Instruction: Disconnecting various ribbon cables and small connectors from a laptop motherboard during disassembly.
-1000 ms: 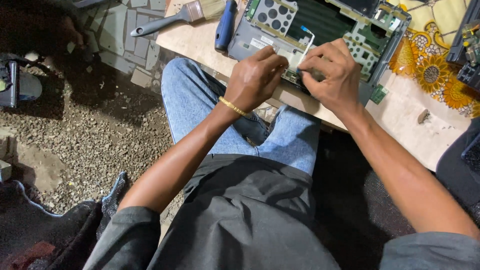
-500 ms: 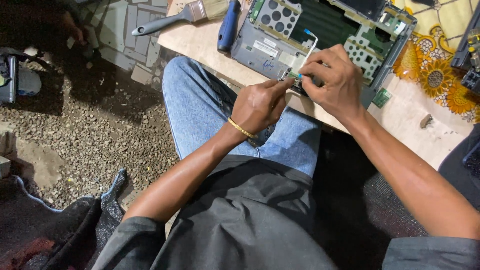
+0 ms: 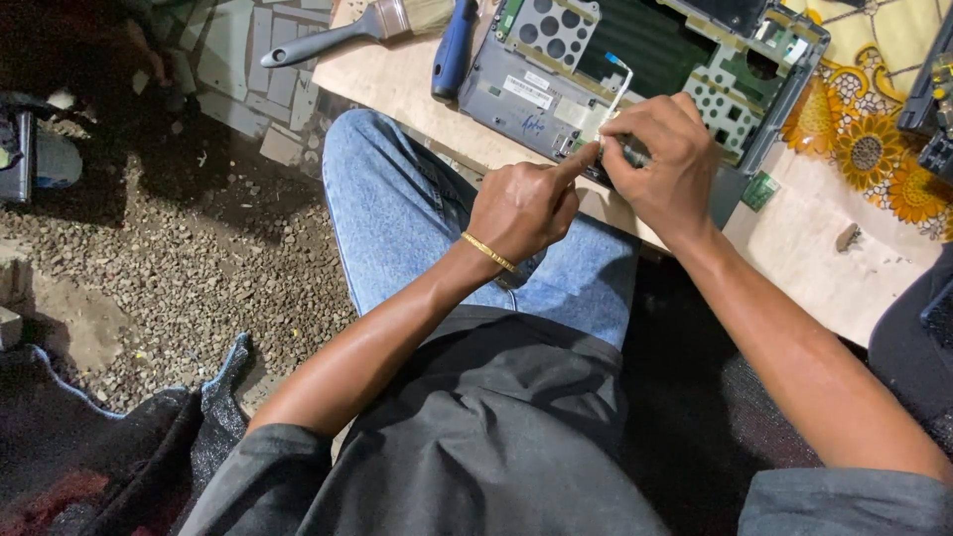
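**Both hands on the opened laptop**

Laptop base (image 3: pixel 556 89) sits gutted on the table (image 3: pixel 814 258), at its near edge above the knee. Left hand (image 3: pixel 521 208) is curled, 1 finger poking the front edge. Right hand (image 3: pixel 665 159) pinches something small there, can't tell what. Brush (image 3: pixel 347 30) and screwdriver (image 3: pixel 452 50) lie just left of the base.

A small white rectangular label (image 3: pixel 527 90) (dark print) sits on the opened laptop's grey casing (image 3: pixel 496 84).

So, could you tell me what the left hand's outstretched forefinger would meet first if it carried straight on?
The left hand points up and right; its fingertip sits close to the right hand, whose fingers would likely come first, at the opened laptop base. Depth is unclear.
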